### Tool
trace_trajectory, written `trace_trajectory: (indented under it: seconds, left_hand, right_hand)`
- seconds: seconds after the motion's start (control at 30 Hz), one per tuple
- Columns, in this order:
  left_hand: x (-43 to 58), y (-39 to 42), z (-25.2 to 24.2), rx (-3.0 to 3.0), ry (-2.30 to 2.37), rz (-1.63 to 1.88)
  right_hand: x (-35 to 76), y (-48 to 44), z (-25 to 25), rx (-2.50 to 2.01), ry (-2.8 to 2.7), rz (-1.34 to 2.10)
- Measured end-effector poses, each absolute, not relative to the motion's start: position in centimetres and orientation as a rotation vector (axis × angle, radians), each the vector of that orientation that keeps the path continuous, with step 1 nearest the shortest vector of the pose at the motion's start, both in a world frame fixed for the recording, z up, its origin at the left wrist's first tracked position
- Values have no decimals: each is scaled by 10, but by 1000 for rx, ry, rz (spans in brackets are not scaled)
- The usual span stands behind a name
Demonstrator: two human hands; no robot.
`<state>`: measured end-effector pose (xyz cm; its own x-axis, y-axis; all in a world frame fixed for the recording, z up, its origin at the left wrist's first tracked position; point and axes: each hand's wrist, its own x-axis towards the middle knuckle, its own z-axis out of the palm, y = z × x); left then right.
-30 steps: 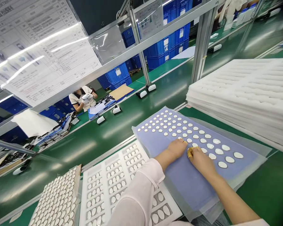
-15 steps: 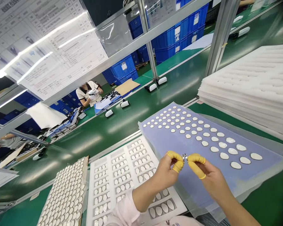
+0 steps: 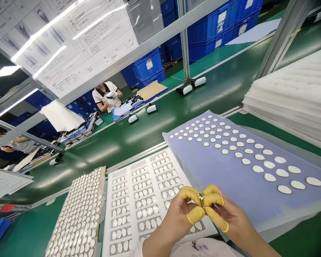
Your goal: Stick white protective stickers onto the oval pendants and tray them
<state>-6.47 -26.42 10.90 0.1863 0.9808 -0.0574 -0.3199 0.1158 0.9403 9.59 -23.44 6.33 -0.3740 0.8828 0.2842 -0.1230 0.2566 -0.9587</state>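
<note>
My left hand [image 3: 178, 213], with yellow finger cots, is closed in a pinch on a small shiny metal-edged piece [image 3: 201, 200]. Facing it, my right hand [image 3: 231, 211], also in yellow cots, pinches a similar piece pressed against the first. Seen edge-on, the two meet between my fingertips, which cover most of them. Beneath my left hand and forearm lies a white foam tray [image 3: 131, 200] with rows of white oval pieces in its slots. To the right, a blue-violet sheet [image 3: 198, 160] carries loose white ovals with thin dark rims, spread in slanting rows.
A board densely covered with white ovals [image 3: 77, 210] lies left of the tray. White foam sheets [image 3: 296, 103] are stacked at right. Beyond runs a green conveyor belt [image 3: 166, 116] with white-and-black parts. A metal frame bar [image 3: 160, 34] crosses above; a gloved co-worker [image 3: 107, 96] sits across.
The two small pieces, slightly apart before, are now pressed together between my fingertips. My hands have come closer together and sit lower in view. The camera view has shifted.
</note>
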Motion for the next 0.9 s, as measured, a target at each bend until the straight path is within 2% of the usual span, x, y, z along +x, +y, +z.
trace_trajectory:
  seconds: [0.3, 0.47, 0.7, 0.9]
  left_hand:
    - [-81, -275, 95, 998, 971, 1221]
    - [-95, -282, 87, 1288, 992, 1295]
    - [-107, -286, 95, 1747, 1260, 1140]
    - [-106, -282, 101, 2066, 1267, 1138]
  right_hand:
    - [90, -236, 67, -684, -1761, 1252]
    - [84, -232, 63, -765, -1589, 1397]
    - [71, -231, 77, -838, -1496, 1798]
    - [64, -231, 81, -836, -1510, 1871]
